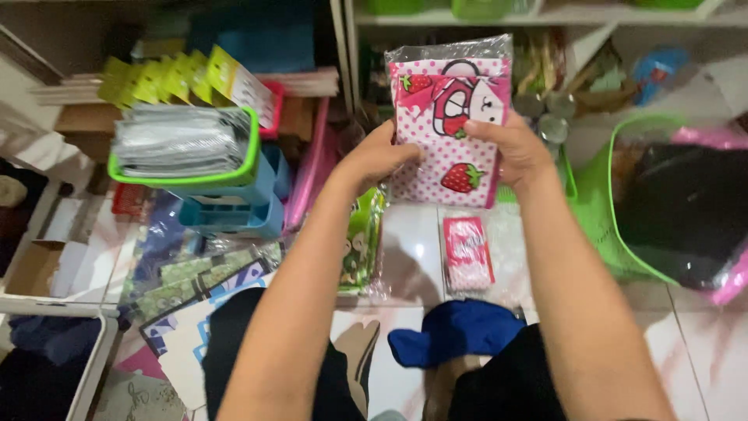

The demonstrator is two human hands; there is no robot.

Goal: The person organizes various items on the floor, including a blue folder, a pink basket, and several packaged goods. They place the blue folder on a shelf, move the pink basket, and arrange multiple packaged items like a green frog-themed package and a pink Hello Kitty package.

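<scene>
Both your arms reach forward, raised above the floor. Your left hand and right hand each grip a side of the pink polka-dot strawberry-print packet in clear plastic wrap, holding it upright.

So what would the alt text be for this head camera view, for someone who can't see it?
Two bare hands, left hand and right hand, hold up a pink polka-dot packet with strawberries in clear wrap. Below lie a small pink packet, a blue cloth and a green basket.
</scene>
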